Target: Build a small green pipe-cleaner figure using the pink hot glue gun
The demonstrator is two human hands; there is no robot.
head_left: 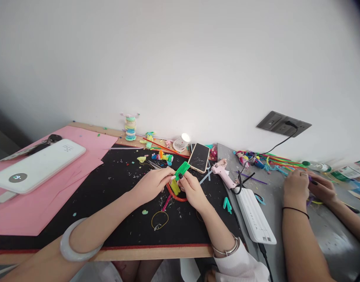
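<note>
My left hand (153,182) and my right hand (192,190) meet over the black mat (118,203), both gripping a bright green pipe cleaner piece (182,170) that sticks up between the fingertips. Just under it, a yellow-green fuzzy bundle (175,187) and a curved orange pipe cleaner (175,197) lie against my right hand. A white bangle (68,246) circles my left wrist and a metal bracelet (227,248) sits on my right.
A phone (199,157), pink glue gun (222,171), white power bank (35,165) on pink paper (18,211), a yellow ring (159,220) and teal scraps (227,204) surround my hands. At the right, another person's hands (309,188) work beside a white power strip (254,215) and loose pipe cleaners (274,161).
</note>
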